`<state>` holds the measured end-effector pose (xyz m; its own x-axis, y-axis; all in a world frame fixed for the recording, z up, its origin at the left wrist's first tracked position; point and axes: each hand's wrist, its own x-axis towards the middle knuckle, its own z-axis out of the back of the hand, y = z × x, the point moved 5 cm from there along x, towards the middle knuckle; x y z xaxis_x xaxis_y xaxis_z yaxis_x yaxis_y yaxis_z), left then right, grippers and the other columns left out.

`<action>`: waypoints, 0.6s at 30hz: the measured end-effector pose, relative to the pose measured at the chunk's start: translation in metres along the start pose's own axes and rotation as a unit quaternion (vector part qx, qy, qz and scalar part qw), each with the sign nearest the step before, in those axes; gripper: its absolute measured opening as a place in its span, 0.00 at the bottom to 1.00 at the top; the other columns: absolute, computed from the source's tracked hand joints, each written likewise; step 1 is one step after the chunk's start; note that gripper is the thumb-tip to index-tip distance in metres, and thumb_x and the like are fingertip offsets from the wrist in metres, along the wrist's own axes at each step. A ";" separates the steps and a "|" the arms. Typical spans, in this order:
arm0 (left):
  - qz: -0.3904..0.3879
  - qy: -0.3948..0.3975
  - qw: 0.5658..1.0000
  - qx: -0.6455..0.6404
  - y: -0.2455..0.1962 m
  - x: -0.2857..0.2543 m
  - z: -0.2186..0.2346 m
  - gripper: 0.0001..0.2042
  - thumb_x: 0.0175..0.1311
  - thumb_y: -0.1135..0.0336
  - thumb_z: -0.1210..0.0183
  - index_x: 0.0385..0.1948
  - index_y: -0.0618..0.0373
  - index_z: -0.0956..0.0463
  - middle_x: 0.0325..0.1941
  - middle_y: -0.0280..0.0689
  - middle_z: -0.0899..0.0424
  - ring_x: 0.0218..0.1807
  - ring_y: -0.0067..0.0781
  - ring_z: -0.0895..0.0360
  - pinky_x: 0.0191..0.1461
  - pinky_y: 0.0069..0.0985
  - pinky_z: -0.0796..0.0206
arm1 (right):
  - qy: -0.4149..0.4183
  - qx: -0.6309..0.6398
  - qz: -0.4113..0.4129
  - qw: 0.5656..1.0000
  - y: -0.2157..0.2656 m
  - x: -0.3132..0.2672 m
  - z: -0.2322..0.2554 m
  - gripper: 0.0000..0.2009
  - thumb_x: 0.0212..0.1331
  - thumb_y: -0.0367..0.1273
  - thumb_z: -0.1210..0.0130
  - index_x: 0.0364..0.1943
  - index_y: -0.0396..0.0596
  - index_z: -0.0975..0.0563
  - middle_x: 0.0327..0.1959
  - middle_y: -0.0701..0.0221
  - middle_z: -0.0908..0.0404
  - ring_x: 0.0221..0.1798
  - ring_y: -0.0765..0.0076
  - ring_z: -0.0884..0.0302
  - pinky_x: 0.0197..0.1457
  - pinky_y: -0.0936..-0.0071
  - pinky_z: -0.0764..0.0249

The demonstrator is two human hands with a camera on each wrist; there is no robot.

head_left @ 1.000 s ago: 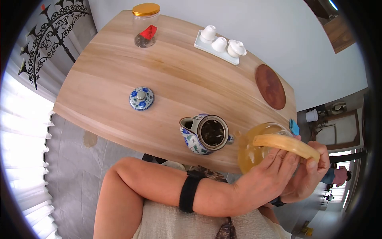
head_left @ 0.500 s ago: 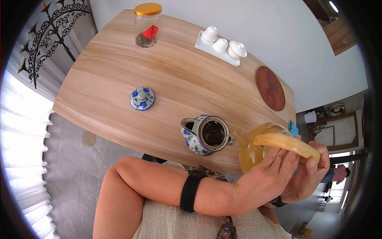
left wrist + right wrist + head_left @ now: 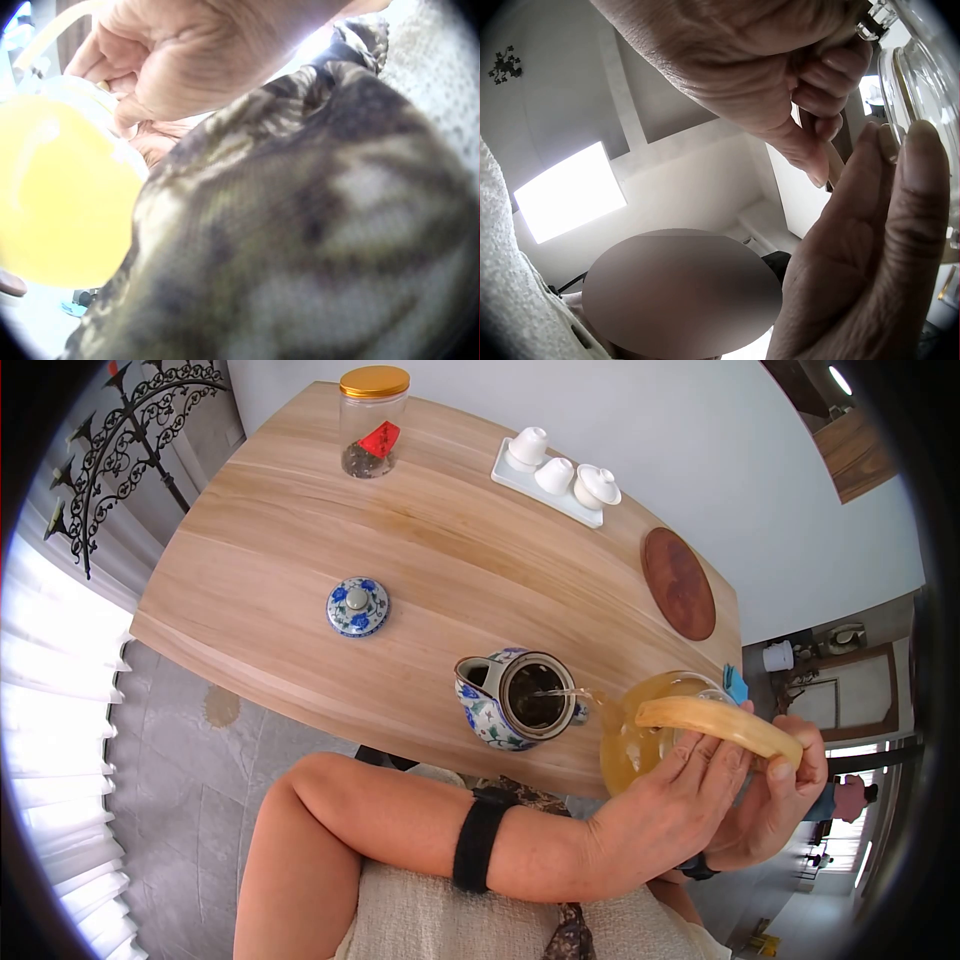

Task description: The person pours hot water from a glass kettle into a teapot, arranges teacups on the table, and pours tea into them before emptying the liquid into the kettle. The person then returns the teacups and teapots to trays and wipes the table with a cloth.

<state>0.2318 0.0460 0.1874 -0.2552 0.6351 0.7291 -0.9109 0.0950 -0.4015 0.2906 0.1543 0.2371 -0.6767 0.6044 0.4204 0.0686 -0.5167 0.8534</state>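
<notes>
My right hand (image 3: 775, 810) grips the curved pale wooden handle (image 3: 715, 725) of a glass teapot (image 3: 625, 735) holding yellow liquid. The glass pot is tilted, its spout aimed left. My left hand (image 3: 665, 810) lies against its top with straight fingers; in the right wrist view fingertips touch the clear glass rim (image 3: 896, 97). A thin stream (image 3: 562, 692) runs from the spout into the open blue-and-white porcelain teapot (image 3: 490, 715), where dark contents show. Its matching lid (image 3: 357, 608) rests on the table to the left. The yellow-filled glass body (image 3: 64, 195) also shows in the left wrist view.
On the wooden table (image 3: 330, 550) stand a gold-lidded jar (image 3: 372, 420) and a white tray (image 3: 500, 473) with white cups and a lidded bowl. A round brown board (image 3: 680, 582) lies at the right edge, near a small blue item (image 3: 735, 682).
Liquid now streams from the glass pot's spout into the porcelain teapot; no stream showed before. Both hands keep their hold, and the camera view has shifted slightly.
</notes>
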 end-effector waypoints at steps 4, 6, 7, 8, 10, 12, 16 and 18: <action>0.001 -0.008 1.000 -0.002 0.000 0.000 0.000 0.23 0.52 0.66 0.49 0.50 0.68 0.28 0.57 0.50 0.28 0.53 0.41 0.24 0.60 0.34 0.36 | -0.004 0.004 0.000 1.000 0.000 -0.001 -0.001 0.18 0.48 0.40 0.36 0.22 0.43 0.31 0.21 0.76 0.33 0.27 0.81 0.40 0.36 0.81 0.43; 0.001 -0.007 1.000 -0.003 0.000 0.000 0.001 0.23 0.52 0.66 0.49 0.50 0.68 0.28 0.57 0.50 0.28 0.53 0.41 0.24 0.60 0.34 0.36 | -0.010 0.008 -0.006 1.000 0.000 -0.001 -0.001 0.18 0.47 0.40 0.36 0.22 0.43 0.31 0.21 0.76 0.33 0.27 0.81 0.40 0.36 0.81 0.43; 0.001 -0.004 1.000 0.001 0.000 0.000 0.001 0.23 0.52 0.66 0.49 0.50 0.68 0.28 0.57 0.50 0.28 0.53 0.41 0.24 0.60 0.34 0.36 | -0.010 0.008 -0.006 1.000 0.000 -0.001 -0.001 0.18 0.47 0.40 0.36 0.22 0.43 0.31 0.21 0.76 0.33 0.27 0.81 0.40 0.36 0.81 0.43; 0.003 -0.001 1.000 0.005 0.000 0.001 0.001 0.23 0.52 0.66 0.49 0.50 0.68 0.28 0.57 0.51 0.28 0.53 0.41 0.24 0.61 0.34 0.36 | -0.010 0.005 -0.006 1.000 0.000 -0.001 0.000 0.18 0.47 0.40 0.36 0.22 0.43 0.31 0.21 0.76 0.33 0.27 0.81 0.40 0.35 0.81 0.43; 0.001 0.000 1.000 0.008 0.001 0.001 0.002 0.23 0.52 0.66 0.49 0.50 0.68 0.28 0.57 0.50 0.28 0.53 0.41 0.24 0.61 0.34 0.36 | -0.010 0.002 -0.005 1.000 0.000 -0.001 0.000 0.18 0.47 0.40 0.35 0.22 0.43 0.31 0.21 0.76 0.33 0.27 0.81 0.40 0.35 0.81 0.43; 0.000 0.002 1.000 0.010 0.001 0.001 0.003 0.23 0.52 0.66 0.49 0.50 0.68 0.28 0.56 0.50 0.28 0.52 0.40 0.24 0.61 0.34 0.36 | -0.005 0.001 0.000 1.000 0.001 -0.001 0.000 0.18 0.47 0.40 0.35 0.22 0.43 0.31 0.21 0.76 0.33 0.27 0.82 0.40 0.35 0.81 0.43; 0.001 0.003 1.000 0.000 0.001 0.001 0.005 0.23 0.53 0.66 0.49 0.51 0.68 0.28 0.55 0.49 0.26 0.51 0.39 0.23 0.61 0.32 0.36 | -0.007 0.002 0.003 1.000 0.001 -0.001 0.000 0.18 0.47 0.41 0.36 0.22 0.42 0.31 0.21 0.76 0.33 0.27 0.82 0.40 0.35 0.81 0.43; 0.002 0.000 1.000 0.002 0.001 0.002 0.005 0.22 0.53 0.66 0.49 0.51 0.68 0.28 0.54 0.49 0.25 0.51 0.39 0.23 0.61 0.32 0.36 | -0.008 -0.002 0.003 1.000 0.001 -0.001 0.001 0.18 0.47 0.41 0.36 0.23 0.41 0.30 0.21 0.76 0.33 0.27 0.82 0.40 0.35 0.81 0.44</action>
<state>0.2291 0.0432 0.1910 -0.2586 0.6362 0.7269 -0.9112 0.0891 -0.4022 0.2922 0.1537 0.2376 -0.6650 0.6106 0.4301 0.0700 -0.5224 0.8498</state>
